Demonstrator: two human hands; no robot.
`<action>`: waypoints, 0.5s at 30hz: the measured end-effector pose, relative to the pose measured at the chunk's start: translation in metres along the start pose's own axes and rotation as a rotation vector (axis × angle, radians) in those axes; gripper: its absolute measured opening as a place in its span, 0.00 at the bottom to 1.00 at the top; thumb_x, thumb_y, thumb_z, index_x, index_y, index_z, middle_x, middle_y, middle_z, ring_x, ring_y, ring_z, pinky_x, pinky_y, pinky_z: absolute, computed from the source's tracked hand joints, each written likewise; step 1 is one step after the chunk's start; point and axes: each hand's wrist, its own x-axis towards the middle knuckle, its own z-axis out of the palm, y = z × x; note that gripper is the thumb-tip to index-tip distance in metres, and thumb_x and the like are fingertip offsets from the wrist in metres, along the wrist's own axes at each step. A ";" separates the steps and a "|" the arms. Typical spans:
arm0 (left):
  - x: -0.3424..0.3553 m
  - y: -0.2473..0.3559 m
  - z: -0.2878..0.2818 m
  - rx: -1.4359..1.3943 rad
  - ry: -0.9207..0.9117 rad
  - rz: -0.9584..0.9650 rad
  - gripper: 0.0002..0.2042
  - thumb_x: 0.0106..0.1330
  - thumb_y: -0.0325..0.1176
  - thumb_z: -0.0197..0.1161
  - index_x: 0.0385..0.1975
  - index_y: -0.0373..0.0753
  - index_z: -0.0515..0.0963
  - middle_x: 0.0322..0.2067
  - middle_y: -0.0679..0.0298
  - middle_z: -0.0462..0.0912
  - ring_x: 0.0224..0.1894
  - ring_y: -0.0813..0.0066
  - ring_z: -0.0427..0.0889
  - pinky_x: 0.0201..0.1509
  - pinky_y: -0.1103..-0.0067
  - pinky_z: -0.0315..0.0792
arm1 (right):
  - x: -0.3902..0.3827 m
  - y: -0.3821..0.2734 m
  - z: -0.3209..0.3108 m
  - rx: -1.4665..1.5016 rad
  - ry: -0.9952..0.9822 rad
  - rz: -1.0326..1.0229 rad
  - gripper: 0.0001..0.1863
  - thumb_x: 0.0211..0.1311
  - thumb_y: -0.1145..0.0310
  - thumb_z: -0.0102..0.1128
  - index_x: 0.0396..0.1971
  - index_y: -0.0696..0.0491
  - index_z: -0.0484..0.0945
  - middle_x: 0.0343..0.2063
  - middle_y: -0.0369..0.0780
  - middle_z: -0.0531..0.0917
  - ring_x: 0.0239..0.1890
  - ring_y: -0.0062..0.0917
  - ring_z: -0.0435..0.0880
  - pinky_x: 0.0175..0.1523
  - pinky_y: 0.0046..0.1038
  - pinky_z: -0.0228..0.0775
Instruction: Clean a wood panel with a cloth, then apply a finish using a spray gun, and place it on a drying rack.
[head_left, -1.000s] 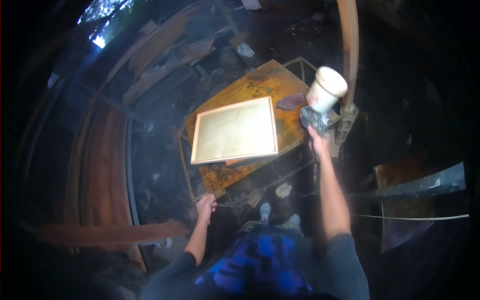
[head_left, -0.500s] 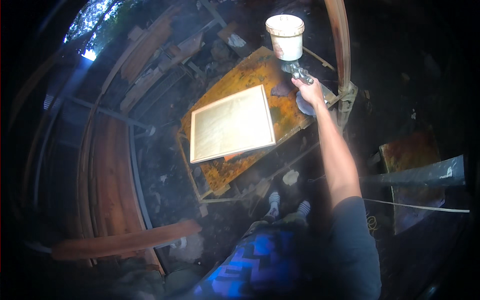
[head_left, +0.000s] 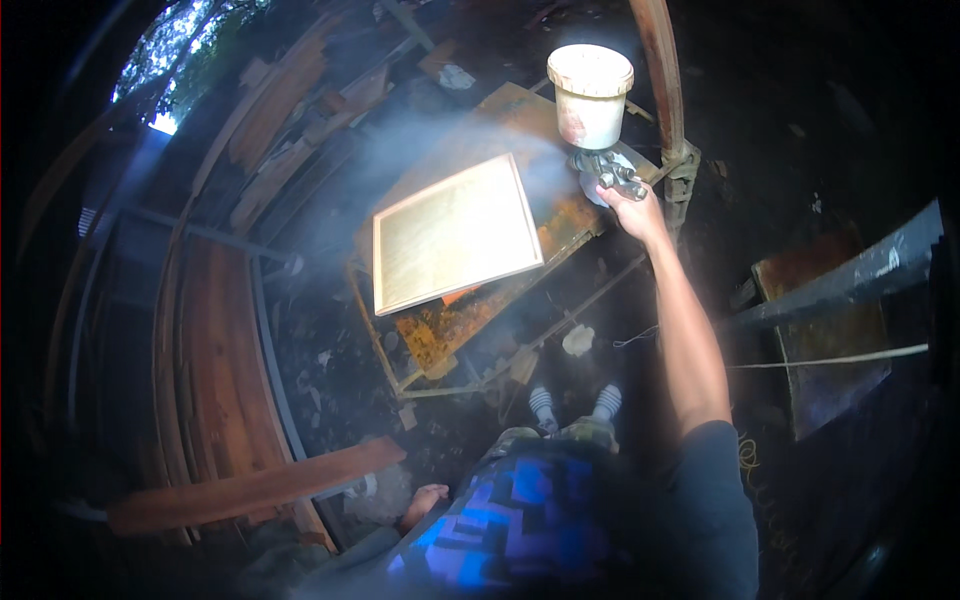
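Observation:
My right hand [head_left: 632, 208] grips a metal spray gun [head_left: 612, 172] topped with a white plastic cup [head_left: 588, 105], right of a pale framed panel [head_left: 455, 235]. The panel lies on a stained yellow-brown board [head_left: 430, 338] raised on a frame. Pale mist hangs left of the gun and over the board. My left hand [head_left: 428, 497] is low beside my body, fingers curled; whether anything is in them is hidden.
An upright wooden post [head_left: 668, 90] stands behind the gun. Long planks [head_left: 210, 370] line the left, with a loose strip [head_left: 255, 480] across lower left. A grey trough-like piece [head_left: 850, 280] and stained sheet [head_left: 820, 390] sit at right.
My right hand has raised the gun and turned it leftward, and mist has spread over the board. My left hand has dropped from the board's near corner to beside my body.

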 end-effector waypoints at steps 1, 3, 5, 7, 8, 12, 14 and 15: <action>0.012 0.002 0.002 0.002 -0.005 -0.009 0.12 0.63 0.40 0.66 0.39 0.38 0.83 0.29 0.67 0.83 0.28 0.79 0.79 0.31 0.79 0.72 | -0.009 0.002 -0.005 -0.003 0.010 0.004 0.13 0.58 0.60 0.69 0.33 0.55 0.82 0.24 0.32 0.81 0.29 0.17 0.75 0.38 0.25 0.68; 0.028 0.006 -0.006 0.052 0.044 -0.027 0.13 0.63 0.40 0.66 0.39 0.38 0.83 0.32 0.66 0.83 0.30 0.79 0.79 0.30 0.79 0.71 | -0.030 0.004 -0.012 0.055 -0.053 0.081 0.12 0.58 0.62 0.69 0.32 0.56 0.82 0.23 0.29 0.79 0.27 0.13 0.73 0.36 0.23 0.66; 0.042 0.013 -0.014 0.157 0.018 -0.061 0.12 0.64 0.40 0.64 0.40 0.39 0.83 0.32 0.66 0.83 0.30 0.79 0.79 0.29 0.80 0.69 | -0.049 0.001 -0.018 0.045 -0.063 0.099 0.11 0.59 0.63 0.69 0.30 0.55 0.81 0.23 0.27 0.78 0.26 0.11 0.71 0.33 0.21 0.64; 0.057 0.018 -0.020 0.203 0.000 -0.029 0.13 0.64 0.41 0.63 0.41 0.40 0.83 0.33 0.67 0.83 0.31 0.79 0.79 0.29 0.81 0.68 | -0.070 -0.007 -0.021 0.098 -0.075 0.109 0.13 0.57 0.63 0.69 0.37 0.56 0.82 0.31 0.32 0.85 0.34 0.15 0.78 0.43 0.23 0.71; 0.065 0.020 -0.023 0.240 -0.011 0.000 0.13 0.64 0.42 0.63 0.41 0.40 0.82 0.34 0.67 0.83 0.31 0.79 0.79 0.28 0.81 0.67 | -0.080 -0.013 -0.023 0.057 -0.083 0.167 0.12 0.57 0.64 0.69 0.36 0.56 0.82 0.30 0.31 0.84 0.34 0.13 0.77 0.42 0.21 0.70; 0.097 0.028 -0.040 0.302 -0.015 0.001 0.14 0.64 0.43 0.62 0.43 0.41 0.82 0.36 0.67 0.83 0.32 0.78 0.79 0.28 0.81 0.67 | -0.123 -0.037 -0.025 0.022 -0.071 0.216 0.12 0.58 0.65 0.68 0.36 0.57 0.82 0.29 0.30 0.83 0.32 0.13 0.76 0.41 0.22 0.70; 0.108 0.033 -0.052 0.304 -0.077 0.012 0.15 0.64 0.43 0.62 0.44 0.41 0.82 0.37 0.67 0.83 0.33 0.78 0.79 0.28 0.80 0.68 | -0.140 -0.041 -0.024 0.016 -0.079 0.210 0.12 0.58 0.65 0.68 0.36 0.57 0.81 0.28 0.30 0.83 0.32 0.12 0.76 0.41 0.21 0.70; 0.113 0.034 -0.058 0.308 -0.084 0.021 0.15 0.64 0.43 0.62 0.44 0.41 0.82 0.37 0.67 0.83 0.33 0.78 0.79 0.28 0.80 0.68 | -0.147 -0.044 -0.021 0.017 -0.099 0.204 0.11 0.58 0.66 0.68 0.35 0.57 0.81 0.28 0.29 0.82 0.31 0.12 0.75 0.40 0.21 0.69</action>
